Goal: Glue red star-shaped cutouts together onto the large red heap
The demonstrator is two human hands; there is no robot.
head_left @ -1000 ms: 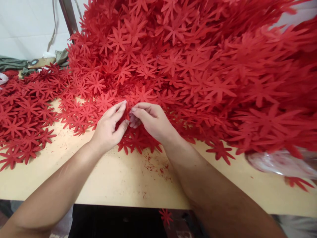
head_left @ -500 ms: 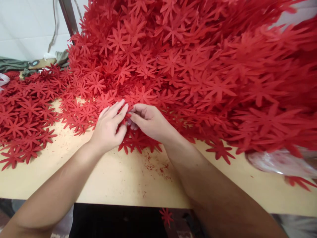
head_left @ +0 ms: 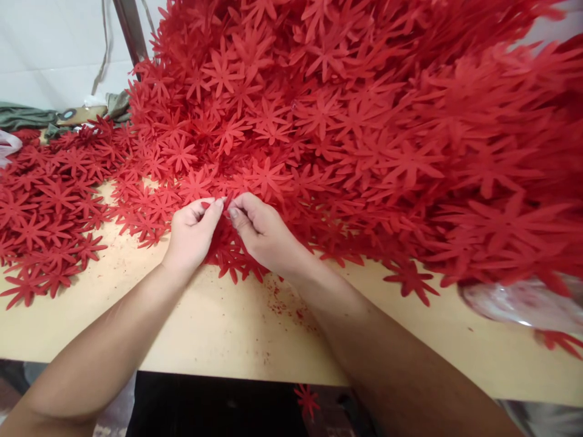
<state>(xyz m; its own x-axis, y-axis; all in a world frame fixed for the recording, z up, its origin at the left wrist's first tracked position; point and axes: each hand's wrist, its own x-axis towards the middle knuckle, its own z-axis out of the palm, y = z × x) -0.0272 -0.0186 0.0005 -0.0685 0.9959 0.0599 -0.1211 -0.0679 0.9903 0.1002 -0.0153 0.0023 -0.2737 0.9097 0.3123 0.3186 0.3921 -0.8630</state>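
My left hand [head_left: 192,227] pinches a red fabric flower piece [head_left: 226,203] between thumb and fingers. Opposite it, my right hand [head_left: 257,227] is closed on the same piece, fingertips almost meeting those of the left. Most of the held piece is hidden by the fingers. Under and just beyond both hands lie more red flower cutouts [head_left: 234,258] with long narrow petals. A tall heap of the same red flowers [head_left: 319,115] rises behind the hands and spreads to the right.
A lower pile of red flowers [head_left: 50,206] covers the left of the pale table [head_left: 182,331]. Red scraps [head_left: 289,303] lie near my right forearm. A clear plastic bag [head_left: 510,301] sits under the heap at right. One flower [head_left: 307,399] is below the table edge.
My left hand has gone from spread fingers to a pinch on the flower piece. My right hand has shifted slightly left, still gripping.
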